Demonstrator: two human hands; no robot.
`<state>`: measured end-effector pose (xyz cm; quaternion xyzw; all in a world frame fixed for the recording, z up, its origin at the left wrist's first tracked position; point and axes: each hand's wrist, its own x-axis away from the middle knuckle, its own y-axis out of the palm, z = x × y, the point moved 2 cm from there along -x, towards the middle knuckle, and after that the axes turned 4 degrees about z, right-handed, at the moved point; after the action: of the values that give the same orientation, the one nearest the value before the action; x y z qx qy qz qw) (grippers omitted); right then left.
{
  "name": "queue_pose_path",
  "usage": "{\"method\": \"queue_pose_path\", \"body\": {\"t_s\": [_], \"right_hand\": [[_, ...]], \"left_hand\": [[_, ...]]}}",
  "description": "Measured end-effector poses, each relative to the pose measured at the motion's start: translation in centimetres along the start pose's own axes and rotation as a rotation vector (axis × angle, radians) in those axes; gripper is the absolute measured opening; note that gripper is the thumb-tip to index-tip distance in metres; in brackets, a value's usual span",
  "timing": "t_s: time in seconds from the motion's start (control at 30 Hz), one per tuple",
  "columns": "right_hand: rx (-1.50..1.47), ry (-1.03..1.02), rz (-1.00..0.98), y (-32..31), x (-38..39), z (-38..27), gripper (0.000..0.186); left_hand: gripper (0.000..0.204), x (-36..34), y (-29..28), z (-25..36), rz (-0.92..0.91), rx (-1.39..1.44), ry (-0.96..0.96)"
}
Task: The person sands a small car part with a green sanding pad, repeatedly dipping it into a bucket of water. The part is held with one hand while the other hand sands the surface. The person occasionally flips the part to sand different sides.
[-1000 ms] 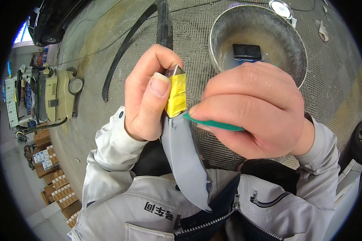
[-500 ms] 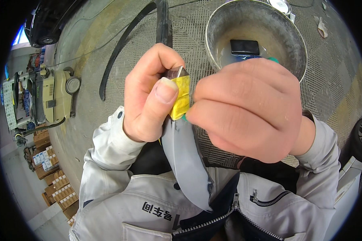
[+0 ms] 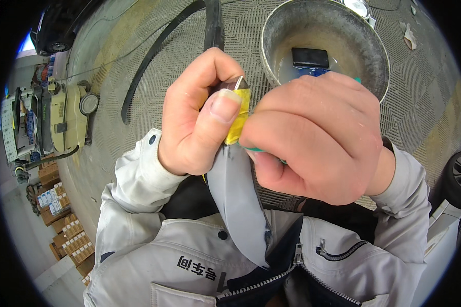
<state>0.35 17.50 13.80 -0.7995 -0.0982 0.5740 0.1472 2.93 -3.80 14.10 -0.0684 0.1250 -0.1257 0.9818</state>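
The left hand (image 3: 197, 123) gripped one curved grey piece (image 3: 235, 199) by its yellow tape (image 3: 236, 128); the right hand (image 3: 317, 138) pinched one green sheet (image 3: 255, 150) beside it. The piece extended below, between both; one basin (image 3: 269, 56) stood beyond.

The fisheye view looks steeply down from head height, upright, close over the left hand (image 3: 192, 123) and right hand (image 3: 320, 138), with the jacket (image 3: 138, 250) along the lower edge and floor (image 3: 176, 64) beyond.

Yellow tape (image 3: 237, 125), grey trim (image 3: 236, 204)
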Motion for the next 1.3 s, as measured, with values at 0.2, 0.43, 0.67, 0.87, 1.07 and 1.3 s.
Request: {"method": "queue_pose_path", "body": {"t_s": [0.2, 0.43, 0.67, 0.87, 1.07, 1.3], "right_hand": [[-0.032, 0.003, -0.038, -0.5, -0.3, 0.5, 0.025], [-0.276, 0.247, -0.178, -3.0, -0.2, 3.4, 0.062], [0.012, -0.104, -0.234, -1.4, 2.3, 1.4, 0.071], [0.140, 0.006, -0.270, -0.5, 3.9, 1.1, 0.064], [0.186, 0.002, -0.262, -2.4, 3.4, 2.0, 0.065], [-0.138, 0.271, -0.142, -3.6, 3.0, 3.3, 0.074]], "left_hand": [[0.037, 0.0, 0.0, -0.2, 0.026, 0.048, -0.034], [0.047, -0.4, -0.7, -0.1, 0.036, -0.004, -0.002], [0.054, -0.7, -0.6, 0.1, 0.041, -0.015, -0.030], [0.057, -0.7, -0.7, 0.5, 0.076, -0.073, -0.055], [0.059, -1.0, -0.8, 0.3, 0.078, -0.089, -0.071], [0.058, -1.3, -0.4, 0.1, 0.090, -0.045, -0.058]]}}
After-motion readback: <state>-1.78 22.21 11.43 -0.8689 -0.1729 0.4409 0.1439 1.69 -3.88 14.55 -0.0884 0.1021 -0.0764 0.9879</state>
